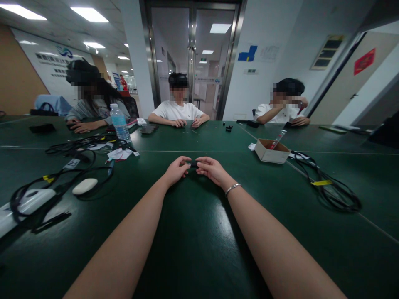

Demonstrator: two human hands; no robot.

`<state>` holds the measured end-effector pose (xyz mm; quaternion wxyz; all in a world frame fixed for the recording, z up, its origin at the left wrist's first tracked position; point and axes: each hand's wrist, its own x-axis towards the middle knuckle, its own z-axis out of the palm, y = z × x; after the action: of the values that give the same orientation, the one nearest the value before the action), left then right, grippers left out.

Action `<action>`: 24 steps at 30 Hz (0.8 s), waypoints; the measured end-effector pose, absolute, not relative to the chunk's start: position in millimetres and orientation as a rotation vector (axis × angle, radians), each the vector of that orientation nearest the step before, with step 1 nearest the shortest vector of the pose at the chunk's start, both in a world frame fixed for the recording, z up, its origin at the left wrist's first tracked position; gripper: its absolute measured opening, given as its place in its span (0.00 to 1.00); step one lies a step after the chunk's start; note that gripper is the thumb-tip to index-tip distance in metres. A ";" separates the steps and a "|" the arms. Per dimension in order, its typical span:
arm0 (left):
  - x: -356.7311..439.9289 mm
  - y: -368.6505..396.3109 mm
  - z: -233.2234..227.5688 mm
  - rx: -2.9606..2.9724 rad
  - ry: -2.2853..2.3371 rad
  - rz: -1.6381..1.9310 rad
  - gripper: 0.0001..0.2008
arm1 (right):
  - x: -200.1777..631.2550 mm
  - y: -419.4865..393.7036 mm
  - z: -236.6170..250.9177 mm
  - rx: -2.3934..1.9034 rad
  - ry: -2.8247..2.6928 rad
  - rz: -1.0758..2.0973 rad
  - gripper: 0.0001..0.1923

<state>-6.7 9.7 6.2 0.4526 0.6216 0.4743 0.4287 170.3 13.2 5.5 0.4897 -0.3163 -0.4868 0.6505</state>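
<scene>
- Both forearms stretch out over the green table [199, 232], so the hands meet well away from the body, out in the middle where the surface is bare.
- The left hand [176, 169] and the right hand [212, 168] pinch a small black part [193, 164] between them, fingertips closed on either end; held at both ends like that it stays steady just above the tabletop (too small to say what it is).
- A thin bracelet [233, 188] sits on the right wrist.
- To the right, a little farther off, an open cardboard box [272, 150] holds a red-tipped tool, within an arm's reach.
- Coiled black cables [335, 192] with a yellow tag lie at the near right, pushed aside.
- On the left lie more cables, a white mouse [84, 186] and a water bottle [120, 123].
- Three other people sit along the far edge, their own hands resting on the table before them.
</scene>
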 end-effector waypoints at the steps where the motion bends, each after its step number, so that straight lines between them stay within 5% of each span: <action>1: -6.8 10.0 5.9 1.524 1.171 1.055 0.12 | 170.3 13.2 5.5 -0.768 -1.185 1.580 0.10; 24: -5.8 9.1 5.7 1.543 1.184 1.088 0.11 | 170.3 12.5 6.3 -0.776 -1.183 1.577 0.11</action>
<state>-5.8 9.1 5.7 0.4409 0.6215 0.4767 0.4383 170.3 12.5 6.3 0.4895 -0.3194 -0.4869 0.6491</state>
